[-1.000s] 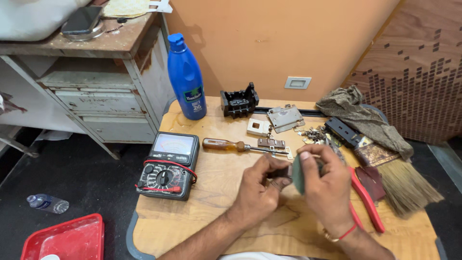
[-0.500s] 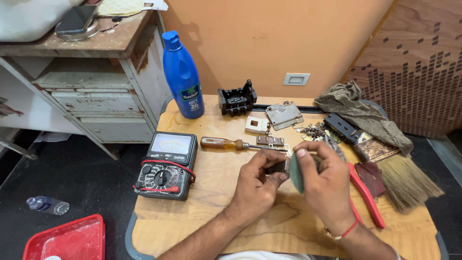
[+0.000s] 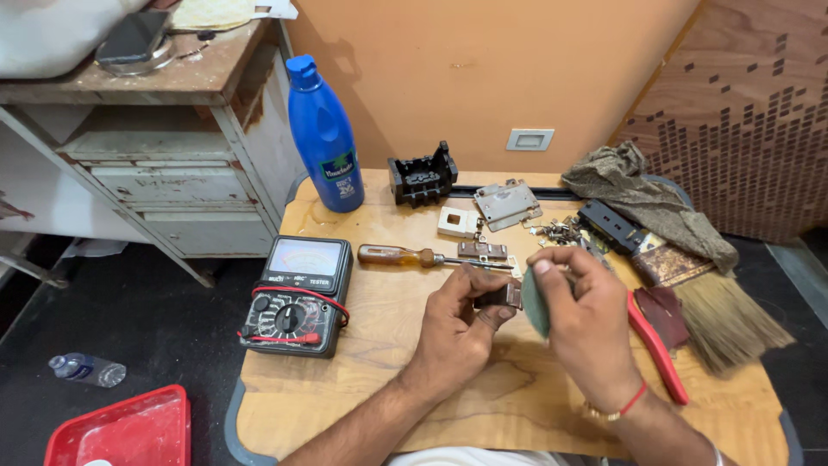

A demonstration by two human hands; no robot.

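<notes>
While both hands meet over the middle of the wooden table (image 3: 362, 406), the head view looks straight down on them: the left hand (image 3: 457, 332) has thumb and fingers pinched shut on a small dark metal part (image 3: 498, 298), and the right hand (image 3: 586, 315) has its fingers curled tight around a grey-green pad (image 3: 535, 302) pressed against that part's right end. So the part sits between the two hands, lifted just above the tabletop, near the centre. Just beyond the knuckles, on the far side, lies a wooden-handled screwdriver (image 3: 401, 255), its shaft running right toward a small brown metal plate (image 3: 482, 250). Left of the hands rests a black multimeter (image 3: 297, 298) with red leads wrapped across it. Farther back stand a blue plastic bottle (image 3: 326, 138), a black plastic housing (image 3: 422, 177), a grey metal bracket (image 3: 507, 203) and a small white square piece (image 3: 455, 222). To the right there is clutter: a scatter of small screws (image 3: 561, 231), a crumpled cloth (image 3: 642, 203), a brush (image 3: 716, 315) and red-handled pliers (image 3: 657, 345) lying just beside the right wrist. Off the table, near left on the floor, sit a red tray (image 3: 121, 431) and a small clear bottle (image 3: 86, 369); a worn cabinet (image 3: 147, 173) stands far left.
</notes>
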